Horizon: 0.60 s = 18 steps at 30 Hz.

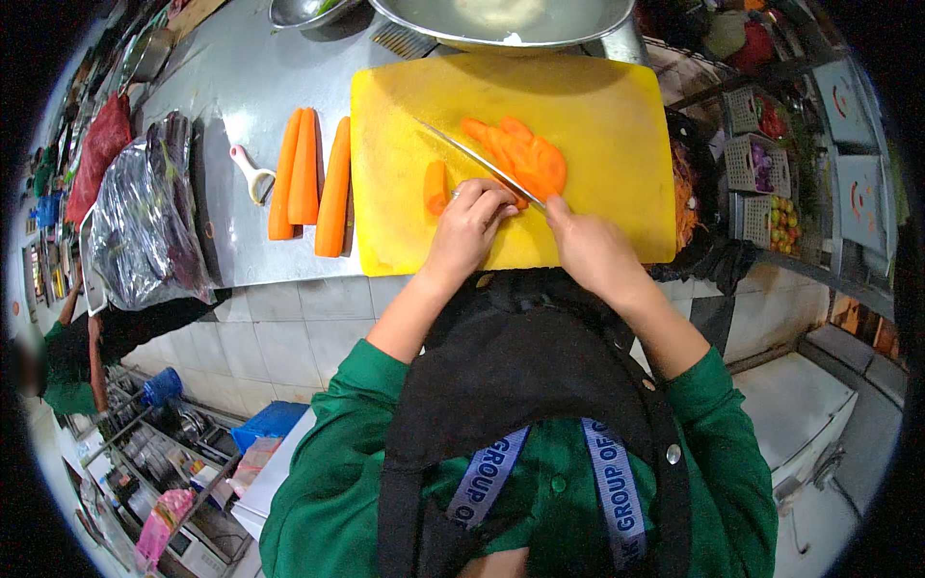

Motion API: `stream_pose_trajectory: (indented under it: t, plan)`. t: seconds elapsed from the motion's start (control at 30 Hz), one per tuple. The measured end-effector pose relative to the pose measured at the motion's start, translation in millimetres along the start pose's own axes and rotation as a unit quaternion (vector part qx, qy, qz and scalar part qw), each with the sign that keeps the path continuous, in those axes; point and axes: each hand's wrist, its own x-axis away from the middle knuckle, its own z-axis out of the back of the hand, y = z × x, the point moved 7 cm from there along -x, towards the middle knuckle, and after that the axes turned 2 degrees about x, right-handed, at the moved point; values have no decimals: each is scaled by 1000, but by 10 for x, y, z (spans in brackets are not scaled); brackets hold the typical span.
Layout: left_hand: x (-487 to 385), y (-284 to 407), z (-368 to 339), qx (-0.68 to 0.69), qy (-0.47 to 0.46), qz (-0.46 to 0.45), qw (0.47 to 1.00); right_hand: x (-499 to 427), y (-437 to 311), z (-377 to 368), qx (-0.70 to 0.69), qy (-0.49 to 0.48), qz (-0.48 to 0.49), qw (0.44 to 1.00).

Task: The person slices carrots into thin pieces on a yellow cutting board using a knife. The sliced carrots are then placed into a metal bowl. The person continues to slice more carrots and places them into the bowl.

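On a yellow cutting board, my right hand grips a kitchen knife by its handle, the blade slanting up to the left. My left hand has its fingertips bent against a piece of carrot at the blade, mostly hidden by the fingers. A pile of carrot slices lies just beyond the knife. Left of that hand rests a short carrot chunk. Several peeled carrots and a white peeler sit on the steel table, left of the board.
A large metal bowl stands beyond the board, with a smaller bowl to its left. Plastic-wrapped dark vegetables occupy the table's left end. Carrot shreds lie right of the board. Crates hold produce further right. Another person stands far left.
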Motion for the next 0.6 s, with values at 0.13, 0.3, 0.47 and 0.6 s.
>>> stream_pose_trajectory:
  t: [0.13, 0.3, 0.47, 0.6]
  plan:
    - [38, -47, 4, -4, 11, 21, 1000, 331, 24, 131, -20, -31, -10, 999]
    - [78, -69, -10, 5, 11, 25, 1000, 360, -41, 30, -38, -62, -52, 996]
    - [57, -59, 22, 26, 23, 14, 999, 129, -6, 16, -41, -57, -34, 997]
    - [90, -56, 23, -12, 22, 15, 1000, 452, 13, 60, -38, -85, -61, 994]
